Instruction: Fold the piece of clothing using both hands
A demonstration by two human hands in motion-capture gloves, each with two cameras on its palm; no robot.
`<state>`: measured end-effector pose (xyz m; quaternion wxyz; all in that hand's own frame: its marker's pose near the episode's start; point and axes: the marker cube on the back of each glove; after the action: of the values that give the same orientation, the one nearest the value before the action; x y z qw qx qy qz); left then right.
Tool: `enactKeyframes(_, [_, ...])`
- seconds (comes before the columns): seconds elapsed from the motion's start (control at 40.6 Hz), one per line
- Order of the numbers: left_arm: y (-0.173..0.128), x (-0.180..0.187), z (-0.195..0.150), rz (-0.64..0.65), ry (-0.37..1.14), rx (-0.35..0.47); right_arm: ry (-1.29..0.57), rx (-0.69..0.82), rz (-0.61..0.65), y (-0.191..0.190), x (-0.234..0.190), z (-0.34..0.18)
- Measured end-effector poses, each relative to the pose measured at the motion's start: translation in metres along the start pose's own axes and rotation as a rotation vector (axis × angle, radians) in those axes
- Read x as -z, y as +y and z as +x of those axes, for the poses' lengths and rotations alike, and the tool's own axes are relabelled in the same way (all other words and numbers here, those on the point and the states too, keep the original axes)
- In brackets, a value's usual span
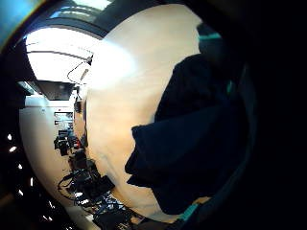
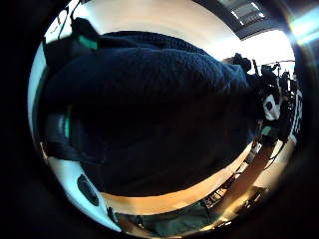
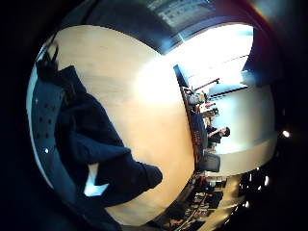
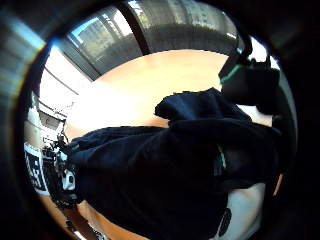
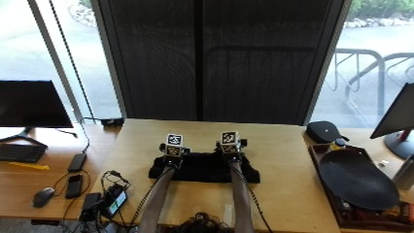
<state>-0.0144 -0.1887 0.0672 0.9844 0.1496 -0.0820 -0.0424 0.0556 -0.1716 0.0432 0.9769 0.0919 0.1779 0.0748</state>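
Both hands on dark garment (image 5: 204, 167) lying on surface (image 5: 284, 160): left hand (image 5: 172, 154), right hand (image 5: 229, 151). Finger positions cannot be told.

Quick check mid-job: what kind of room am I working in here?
Probably an office or lab workspace: a wooden table by tall windows, monitors with a keyboard and mouse alongside. The dark garment lies under both hands.
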Motion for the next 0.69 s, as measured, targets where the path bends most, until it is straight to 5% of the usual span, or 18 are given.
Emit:
enactKeyframes(0.197, [0.03, 0.011, -0.021, -0.047, 0.021, 0.103, -0.085, -0.146, 0.123, -0.001, 0.007, 0.049])
enactKeyframes(0.271, [0.028, 0.021, -0.019, 0.083, 0.119, 0.084, -0.264, -0.195, 0.165, 0.007, 0.016, 0.056])
enactKeyframes(0.394, [0.054, 0.022, -0.02, 0.101, 0.075, 0.016, -0.468, -0.333, -0.095, 0.063, -0.024, 0.089])
enactKeyframes(0.517, [0.06, 0.005, -0.017, 0.104, -0.034, -0.052, -0.555, -0.442, -0.195, 0.11, -0.016, 0.11])
enactKeyframes(0.616, [0.069, -0.014, -0.008, -0.021, 0.011, -0.068, -0.463, -0.522, -0.265, 0.128, -0.02, 0.117])
enactKeyframes(0.69, [0.082, -0.024, -0.001, -0.168, 0.084, -0.053, -0.416, -0.542, -0.517, 0.149, -0.032, 0.111])
